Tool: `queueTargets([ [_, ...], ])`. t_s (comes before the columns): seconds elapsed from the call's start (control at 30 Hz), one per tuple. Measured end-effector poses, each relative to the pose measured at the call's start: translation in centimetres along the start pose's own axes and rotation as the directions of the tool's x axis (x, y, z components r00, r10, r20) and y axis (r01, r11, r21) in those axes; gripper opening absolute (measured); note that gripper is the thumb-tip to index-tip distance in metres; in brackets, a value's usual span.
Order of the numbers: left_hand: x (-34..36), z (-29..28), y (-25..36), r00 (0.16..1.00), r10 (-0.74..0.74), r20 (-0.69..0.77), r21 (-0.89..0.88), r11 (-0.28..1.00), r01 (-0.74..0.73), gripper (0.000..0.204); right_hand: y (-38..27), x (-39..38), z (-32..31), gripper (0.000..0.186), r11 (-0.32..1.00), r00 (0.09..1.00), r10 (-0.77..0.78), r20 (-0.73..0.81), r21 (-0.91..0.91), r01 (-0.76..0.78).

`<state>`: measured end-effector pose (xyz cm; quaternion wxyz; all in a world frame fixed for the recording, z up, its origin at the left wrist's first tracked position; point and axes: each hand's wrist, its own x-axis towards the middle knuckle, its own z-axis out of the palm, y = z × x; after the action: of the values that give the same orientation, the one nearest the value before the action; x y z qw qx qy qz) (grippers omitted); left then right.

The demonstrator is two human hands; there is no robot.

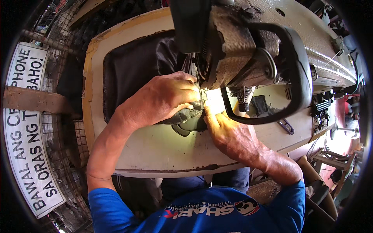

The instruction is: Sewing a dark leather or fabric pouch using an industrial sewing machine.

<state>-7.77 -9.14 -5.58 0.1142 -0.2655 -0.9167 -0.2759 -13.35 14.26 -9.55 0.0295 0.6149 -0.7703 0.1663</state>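
Note:
A dark brown leather piece [136,62] lies on the pale table of a sewing machine [272,23], its right edge bunched up close to the brightly lit needle area. My left hand [159,97] is closed on that edge, thumb and fingers pinching the leather. On the other side of the light, my right hand [235,134] rests on the table, a finger stretched along the leather's edge and the others lying apart. The needle is hidden behind the machine head and my fingers. Below my left hand, a dark flap [188,126] of the work sticks out toward me.
A black looped frame [305,77] curves over my right hand. A small dark patch [259,105] and a dark-handled small tool [286,126] lie right of it. The table's worn front edge [186,169] is near my body. Wire mesh [64,155] and a white sign [29,155] stand left.

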Motion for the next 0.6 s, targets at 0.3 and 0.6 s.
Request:
queueTargets([
  [0.3,0.3,-0.2,-0.7,1.000,-0.002,0.019,0.108,0.994,0.000,0.023,1.0,-0.1,1.0,0.048,0.990,0.990,0.103,-0.092,0.106,-0.093],
  [0.6,0.6,-0.7,-1.7,0.995,-0.036,0.094,0.028,0.999,0.033,0.024,0.0,-0.5,1.3,0.031,0.983,0.969,0.089,-0.232,0.179,-0.047],
])
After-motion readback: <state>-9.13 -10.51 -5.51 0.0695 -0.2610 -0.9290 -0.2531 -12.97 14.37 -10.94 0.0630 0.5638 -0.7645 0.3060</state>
